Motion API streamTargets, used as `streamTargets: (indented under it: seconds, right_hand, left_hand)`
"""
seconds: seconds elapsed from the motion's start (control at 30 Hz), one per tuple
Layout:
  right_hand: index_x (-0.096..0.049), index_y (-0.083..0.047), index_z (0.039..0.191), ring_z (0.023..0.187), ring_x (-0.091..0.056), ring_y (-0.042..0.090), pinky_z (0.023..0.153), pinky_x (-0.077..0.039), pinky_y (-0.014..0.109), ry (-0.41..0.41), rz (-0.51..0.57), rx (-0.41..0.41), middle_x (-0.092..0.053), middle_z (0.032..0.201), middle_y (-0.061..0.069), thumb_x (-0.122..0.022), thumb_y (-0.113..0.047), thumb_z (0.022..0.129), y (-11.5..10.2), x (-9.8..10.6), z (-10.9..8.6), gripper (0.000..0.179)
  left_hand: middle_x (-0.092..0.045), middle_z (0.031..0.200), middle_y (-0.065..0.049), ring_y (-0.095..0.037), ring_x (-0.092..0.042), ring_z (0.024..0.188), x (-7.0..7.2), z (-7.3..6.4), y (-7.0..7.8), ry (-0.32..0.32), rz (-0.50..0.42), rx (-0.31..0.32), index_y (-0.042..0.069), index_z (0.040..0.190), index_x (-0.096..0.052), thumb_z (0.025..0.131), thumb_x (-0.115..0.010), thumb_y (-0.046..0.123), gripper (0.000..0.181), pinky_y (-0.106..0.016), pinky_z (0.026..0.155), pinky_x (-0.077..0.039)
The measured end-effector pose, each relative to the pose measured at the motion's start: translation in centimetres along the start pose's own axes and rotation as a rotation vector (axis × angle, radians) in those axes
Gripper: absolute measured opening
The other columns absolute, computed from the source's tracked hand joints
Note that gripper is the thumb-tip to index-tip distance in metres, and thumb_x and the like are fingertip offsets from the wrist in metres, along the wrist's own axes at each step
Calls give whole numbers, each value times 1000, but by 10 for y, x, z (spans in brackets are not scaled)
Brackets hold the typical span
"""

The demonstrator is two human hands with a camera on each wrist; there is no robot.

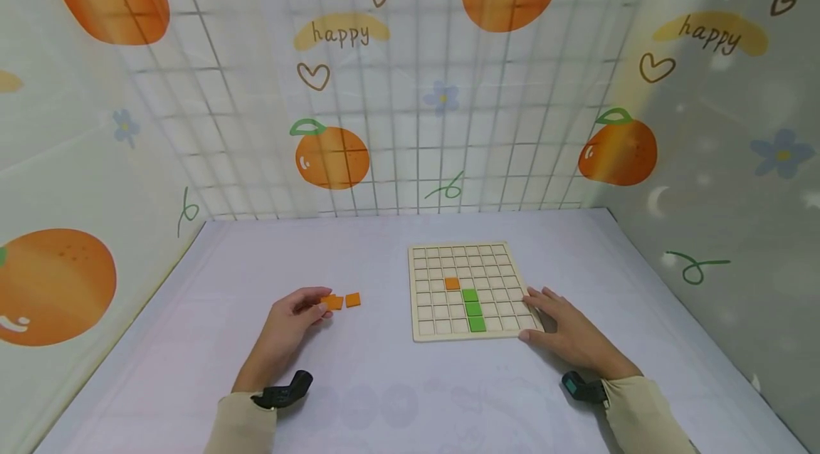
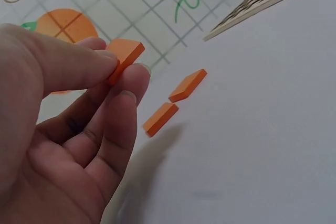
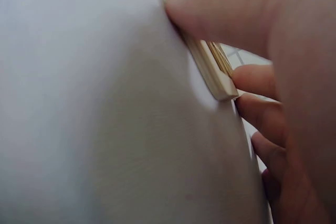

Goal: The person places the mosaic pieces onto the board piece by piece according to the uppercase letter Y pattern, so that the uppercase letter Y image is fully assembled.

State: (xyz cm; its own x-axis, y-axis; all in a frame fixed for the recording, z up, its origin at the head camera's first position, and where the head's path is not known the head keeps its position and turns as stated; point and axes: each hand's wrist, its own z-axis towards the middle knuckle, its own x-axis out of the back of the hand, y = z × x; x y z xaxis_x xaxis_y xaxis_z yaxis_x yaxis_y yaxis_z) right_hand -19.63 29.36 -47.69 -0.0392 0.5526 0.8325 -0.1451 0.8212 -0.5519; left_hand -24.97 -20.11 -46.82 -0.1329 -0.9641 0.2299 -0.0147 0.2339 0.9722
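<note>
My left hand (image 1: 297,315) pinches an orange square tile (image 2: 126,51) between thumb and fingertips, above the table. Two more orange tiles (image 1: 353,299) lie just to its right; the left wrist view shows them nearly end to end. Toward the right is a pale wooden grid board (image 1: 435,312). One orange tile (image 1: 452,284) sits in a cell near its middle, and a column of three green tiles (image 1: 473,309) runs from there to the near edge. My right hand (image 1: 564,326) holds the board's near right corner, thumb on the front edge, fingers along the right side.
A white cloth covers the table (image 1: 378,383). Behind it stands a wire grid (image 1: 397,112) with a sheet printed with oranges, hearts and flowers; similar sheets hang at the left and right. Each wrist wears a black strapped device (image 1: 285,391).
</note>
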Motion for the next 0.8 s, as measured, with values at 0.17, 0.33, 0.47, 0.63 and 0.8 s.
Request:
streamTargets:
  seconds: [0.17,0.33,0.47,0.63,0.8]
  right_hand:
    - [-49,-8,148,148,-18,43,109,-19,70,-4,-1,-3,-35,159,13,-71,-62,84,-1,0,0,87]
    - [-49,-9,148,148,-18,42,109,-19,70,-5,-8,-15,-35,159,13,-72,-61,83,-2,0,0,87]
    - [-49,-8,148,148,-19,43,109,-20,70,-1,-11,-9,-36,159,13,-72,-61,84,-2,0,0,87]
    - [-49,-8,148,148,-18,43,109,-20,70,-1,-7,-1,-36,159,13,-72,-61,84,-3,1,-1,87]
    - [-48,-8,148,148,-18,43,110,-19,70,-6,3,-5,-35,159,13,-72,-60,84,-4,2,-1,86]
  left_hand:
    - [-61,125,-13,-26,-65,102,-7,1,0,-32,0,-14,9,127,-66,98,-63,7,29,-26,85,-54]
    - [-61,120,-14,-27,-64,102,-14,0,2,-70,9,-17,8,124,-67,96,-65,5,28,-27,85,-54]
    - [-62,118,-13,-26,-63,101,-19,0,2,-83,15,-22,9,124,-68,94,-67,4,30,-26,85,-53]
    - [-66,115,-10,-26,-64,98,-24,0,3,-97,26,-38,11,123,-70,92,-67,1,32,-26,84,-54]
    - [-68,109,-8,-25,-64,97,-30,-1,5,-95,40,-37,12,123,-70,90,-68,1,35,-27,82,-54]
